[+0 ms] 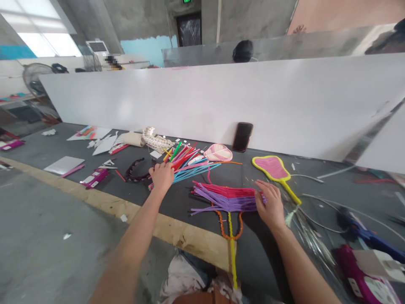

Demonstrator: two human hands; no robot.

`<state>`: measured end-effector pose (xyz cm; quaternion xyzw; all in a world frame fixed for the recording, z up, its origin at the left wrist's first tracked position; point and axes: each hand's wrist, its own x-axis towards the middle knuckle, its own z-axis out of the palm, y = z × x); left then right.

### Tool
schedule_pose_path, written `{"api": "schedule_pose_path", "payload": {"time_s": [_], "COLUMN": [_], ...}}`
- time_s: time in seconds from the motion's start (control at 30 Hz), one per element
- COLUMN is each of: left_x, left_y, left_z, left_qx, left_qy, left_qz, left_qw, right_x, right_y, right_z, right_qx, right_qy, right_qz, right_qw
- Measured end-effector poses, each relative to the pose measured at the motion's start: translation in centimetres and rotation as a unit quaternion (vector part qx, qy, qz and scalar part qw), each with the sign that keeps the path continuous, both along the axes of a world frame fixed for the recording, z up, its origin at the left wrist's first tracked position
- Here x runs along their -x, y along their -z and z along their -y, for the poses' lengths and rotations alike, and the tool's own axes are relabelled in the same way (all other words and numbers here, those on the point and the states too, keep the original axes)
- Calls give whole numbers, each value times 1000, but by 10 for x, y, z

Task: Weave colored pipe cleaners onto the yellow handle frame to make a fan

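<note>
My left hand point(162, 175) reaches into a heap of colourful pipe cleaners point(193, 171), its fingers bent and closed on some at the near-left end. To the right, my right hand point(271, 204) rests at the right end of a flat row of red pipe cleaners point(229, 191) and purple pipe cleaners point(230, 204); its fingers are stretched and apart. Under that row a yellow twisted stem point(233, 253) runs toward my lap, with an orange wavy loop point(223, 230) around its upper part. A pink paddle shape with yellow edging point(272, 166) lies beyond my right hand.
A phone point(242, 137) leans on the white partition point(202, 97). A pink-and-cream leaf shape point(218, 152), dark headband point(129, 171), purple box point(95, 178) and white scraps lie around. At right are a blue-handled tool point(370, 234), clear strips and loose wires.
</note>
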<state>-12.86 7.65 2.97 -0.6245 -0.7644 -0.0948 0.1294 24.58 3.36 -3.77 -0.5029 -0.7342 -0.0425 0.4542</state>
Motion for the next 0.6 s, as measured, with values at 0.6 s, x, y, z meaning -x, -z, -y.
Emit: {"api": "schedule_pose_path", "payload": {"time_s": [0.6], "left_x": [-54], "left_y": [-9], "left_z": [-19], "left_qx": [3], "left_qy": [67], "left_qz": [53], "left_qw": [996], "right_x": [-1], "right_y": [-14], "right_z": [-2], "right_qx": [-80], "right_qy": [-10], "right_qz": [-68], "right_qw": [994]}}
